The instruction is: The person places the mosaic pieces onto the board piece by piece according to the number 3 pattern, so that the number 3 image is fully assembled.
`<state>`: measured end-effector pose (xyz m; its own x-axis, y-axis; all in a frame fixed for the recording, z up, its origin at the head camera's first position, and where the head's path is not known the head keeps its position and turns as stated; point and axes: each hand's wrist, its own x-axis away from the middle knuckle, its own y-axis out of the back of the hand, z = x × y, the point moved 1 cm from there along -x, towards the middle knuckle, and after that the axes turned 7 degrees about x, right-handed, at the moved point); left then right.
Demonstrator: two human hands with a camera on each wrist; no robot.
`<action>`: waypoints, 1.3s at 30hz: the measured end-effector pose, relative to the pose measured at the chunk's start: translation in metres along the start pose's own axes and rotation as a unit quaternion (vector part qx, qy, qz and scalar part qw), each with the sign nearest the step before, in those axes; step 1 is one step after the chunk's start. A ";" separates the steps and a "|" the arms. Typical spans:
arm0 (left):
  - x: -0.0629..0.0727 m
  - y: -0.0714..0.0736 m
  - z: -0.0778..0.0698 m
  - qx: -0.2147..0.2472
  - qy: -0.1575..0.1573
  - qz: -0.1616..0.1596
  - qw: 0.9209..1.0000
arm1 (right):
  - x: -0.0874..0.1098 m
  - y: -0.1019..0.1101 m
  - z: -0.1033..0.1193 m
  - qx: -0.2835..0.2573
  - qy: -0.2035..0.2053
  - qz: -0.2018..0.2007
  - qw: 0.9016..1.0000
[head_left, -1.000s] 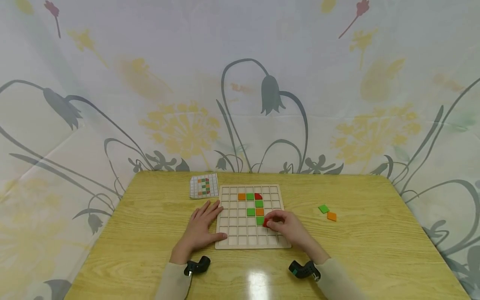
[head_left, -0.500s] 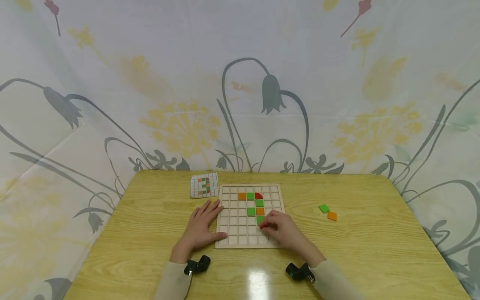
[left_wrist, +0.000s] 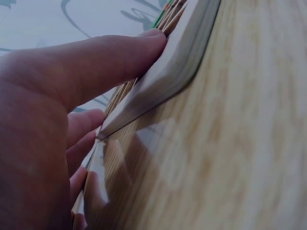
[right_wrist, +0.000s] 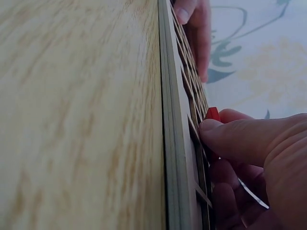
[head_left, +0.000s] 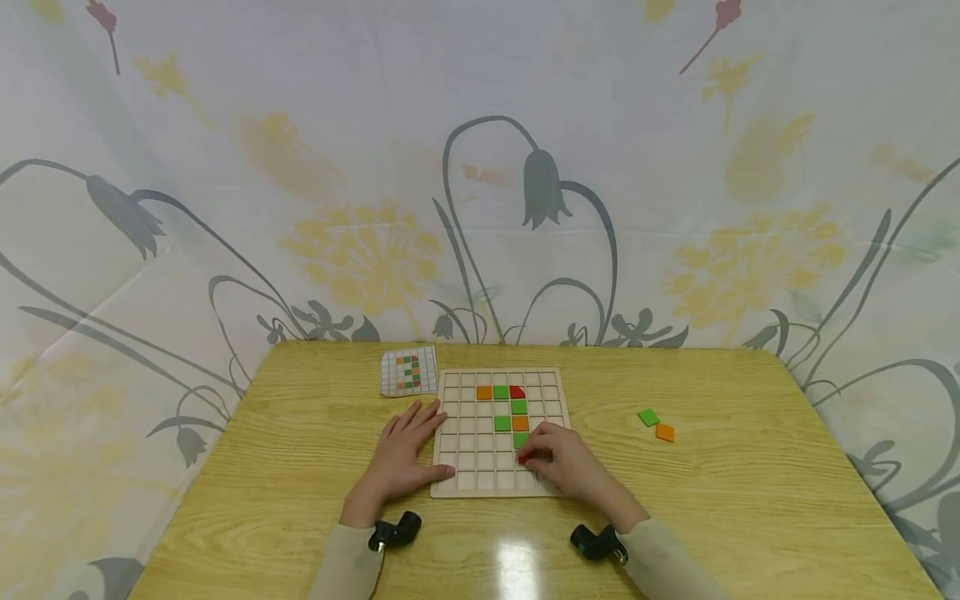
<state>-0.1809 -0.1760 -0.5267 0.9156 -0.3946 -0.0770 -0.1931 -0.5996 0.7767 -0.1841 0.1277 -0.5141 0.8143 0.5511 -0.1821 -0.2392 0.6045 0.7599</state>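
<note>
A wooden grid board [head_left: 480,482] lies on the table. In its cells sit orange and green square tiles, among them a green tile [head_left: 521,439], and a red round-cornered tile [head_left: 517,392]. My right hand [head_left: 568,460] pinches a red tile [right_wrist: 212,114] between thumb and fingers, at the cell just below the lowest green tile. Most of that red tile is hidden by the fingers. With fingers spread, my left hand [head_left: 405,454] rests on the board's left edge, its thumb on the near left part of the frame.
A printed pattern card [head_left: 408,372] with a coloured grid lies behind the left hand. To the right of the board are a loose green tile [head_left: 648,417] and an orange tile [head_left: 664,432]. A patterned cloth [head_left: 480,167] hangs behind the table.
My right hand has moved a little left and nearer, bringing the red tile from beside the lowest green tile to the cell below it. The left hand has stayed in place.
</note>
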 end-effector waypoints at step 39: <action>0.001 -0.002 0.003 0.008 -0.017 -0.014 1.000 | 0.003 -0.001 -0.015 -0.052 -0.011 -0.017 0.998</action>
<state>-0.1808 -0.1775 -0.5301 0.9081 -0.4012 -0.1199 -0.1735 -0.6211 0.7643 -0.1888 0.1371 -0.5248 0.8341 0.5175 -0.1911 -0.2644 0.6790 0.6849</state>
